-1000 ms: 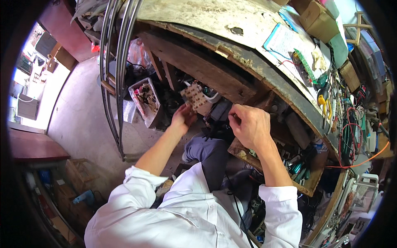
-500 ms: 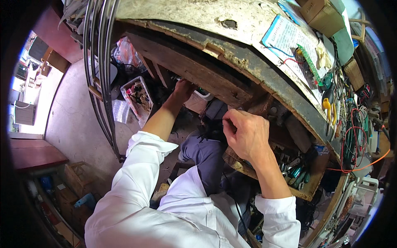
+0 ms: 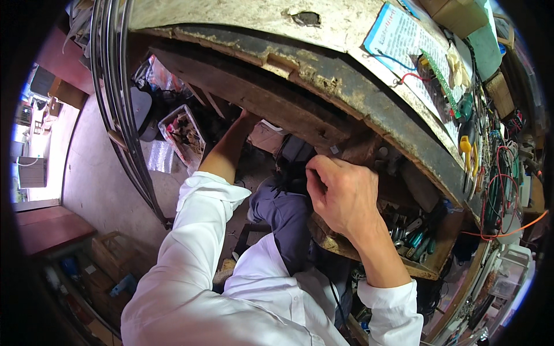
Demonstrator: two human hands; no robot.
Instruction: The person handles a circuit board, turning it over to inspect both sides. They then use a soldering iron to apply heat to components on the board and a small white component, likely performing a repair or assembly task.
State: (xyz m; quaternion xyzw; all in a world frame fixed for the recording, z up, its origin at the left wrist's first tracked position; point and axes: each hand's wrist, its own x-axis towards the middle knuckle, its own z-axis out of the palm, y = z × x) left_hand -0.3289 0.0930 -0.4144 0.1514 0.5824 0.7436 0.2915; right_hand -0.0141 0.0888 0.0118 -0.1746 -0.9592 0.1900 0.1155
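My left hand [image 3: 247, 115] reaches in under the worn wooden workbench [image 3: 271, 95], behind its front rail. The fingers are hidden there, so what they touch does not show. A brown cardboard box [image 3: 266, 137] is close to that hand. In front of the bench edge, above my lap, my right hand [image 3: 344, 193] is closed, thumb and forefinger curled together. What it holds, if anything, is hidden. Beneath this hand an open wooden drawer [image 3: 428, 270] holds several tools with green and teal handles [image 3: 416, 245].
On the bench top lie a printed sheet [image 3: 398, 43], a green circuit strip [image 3: 447, 92] and yellow-handled pliers [image 3: 466, 147]. Bent dark metal rods [image 3: 112, 86] stand at the left. A carton of scraps [image 3: 183, 135] sits on the floor. Red and orange wires [image 3: 499, 233] hang at the right.
My left hand has gone deeper under the bench, so less of it shows. The right hand stays closed with little movement. The view has shifted slightly.
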